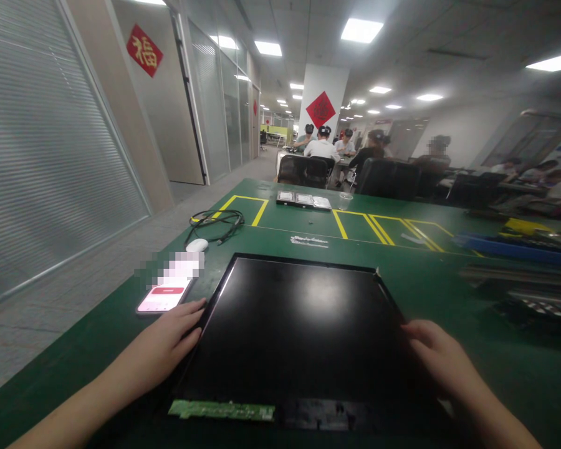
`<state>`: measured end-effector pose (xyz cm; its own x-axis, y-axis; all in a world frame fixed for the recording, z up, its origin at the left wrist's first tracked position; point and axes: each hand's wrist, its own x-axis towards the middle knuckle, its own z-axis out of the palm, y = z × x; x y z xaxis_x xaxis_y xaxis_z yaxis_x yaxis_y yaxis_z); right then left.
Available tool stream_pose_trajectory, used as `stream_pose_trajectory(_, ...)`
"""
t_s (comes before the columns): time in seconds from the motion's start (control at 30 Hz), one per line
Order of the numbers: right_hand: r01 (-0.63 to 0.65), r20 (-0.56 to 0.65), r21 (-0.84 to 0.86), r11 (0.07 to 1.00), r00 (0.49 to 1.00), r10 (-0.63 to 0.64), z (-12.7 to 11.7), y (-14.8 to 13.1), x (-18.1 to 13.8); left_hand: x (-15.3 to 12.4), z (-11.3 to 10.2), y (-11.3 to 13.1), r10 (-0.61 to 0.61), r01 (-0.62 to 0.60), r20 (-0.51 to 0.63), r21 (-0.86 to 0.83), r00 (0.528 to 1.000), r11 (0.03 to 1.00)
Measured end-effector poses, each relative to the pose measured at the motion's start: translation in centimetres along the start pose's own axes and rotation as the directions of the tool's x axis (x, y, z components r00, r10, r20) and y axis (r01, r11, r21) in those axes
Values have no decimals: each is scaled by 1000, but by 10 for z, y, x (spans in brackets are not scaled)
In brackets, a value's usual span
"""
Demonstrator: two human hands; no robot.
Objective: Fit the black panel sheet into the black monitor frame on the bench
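Observation:
A large black flat panel (299,324) lies face up on the green table (425,274). A thin green circuit strip (222,410) sits along its near edge. My left hand (168,343) rests against the panel's left edge, fingers curled onto it. My right hand (437,355) presses the panel's right edge, fingers bent over the rim.
A phone (164,298) with a lit screen lies left of the panel, a white mouse (197,245) and a black cable (217,221) beyond it. Small trays (303,199) sit farther back inside yellow floor-tape markings. Metal parts (518,280) crowd the right. People sit at tables behind.

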<state>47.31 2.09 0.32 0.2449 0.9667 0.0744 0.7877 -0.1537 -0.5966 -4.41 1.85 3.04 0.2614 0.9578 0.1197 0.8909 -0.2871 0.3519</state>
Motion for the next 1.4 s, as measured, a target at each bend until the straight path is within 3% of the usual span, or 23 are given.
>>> stream_pose_trajectory(0.13, -21, 11, -16, 1000, 1000, 21, -2, -4, 0, 2, -9, 7, -67, 67, 6, -237, 998, 969)
stream_pose_trajectory(0.2, -14, 8, -20, 1000, 1000, 15, -2, -4, 0, 1, -14, 13, -146, 148, 37, -421, 989, 895)
stream_pose_trajectory(0.3, -7, -1, -35, 999, 1000, 6, -1, -2, 0, 0, -20, 27, -327, 342, 158, -685, 932, 643)
stream_pose_trajectory(0.4, -13, -7, -45, 999, 1000, 13, -1, -2, -1, 0, -24, 43, -475, 482, 293, -807, 830, 343)
stream_pose_trajectory(0.5, -12, -13, -41, 999, 1000, 11, 0, -2, -1, 0, -28, 55, -534, 529, 389, -838, 750, 133)
stream_pose_trajectory(0.6, -9, -21, -42, 999, 1000, 8, 1, -2, -1, 0, -29, 60, -529, 518, 436, -855, 728, 9)
stream_pose_trajectory(0.83, -5, -2, -34, 999, 1000, 5, 0, -4, 0, 2, -34, 72, -520, 529, 490, -844, 699, -84)
stream_pose_trajectory(1.07, 7, -14, -76, 997, 1000, -8, -1, -11, -1, 2, -31, 75, -439, 524, 591, -806, 677, -277)
stream_pose_trajectory(1.17, 3, -5, -77, 997, 1000, -3, -1, -12, -1, 3, -30, 76, -446, 522, 594, -804, 669, -287)
stream_pose_trajectory(1.4, 19, -1, -93, 995, 1000, -19, -1, -12, -2, 6, -31, 80, -387, 539, 586, -809, 712, -232)
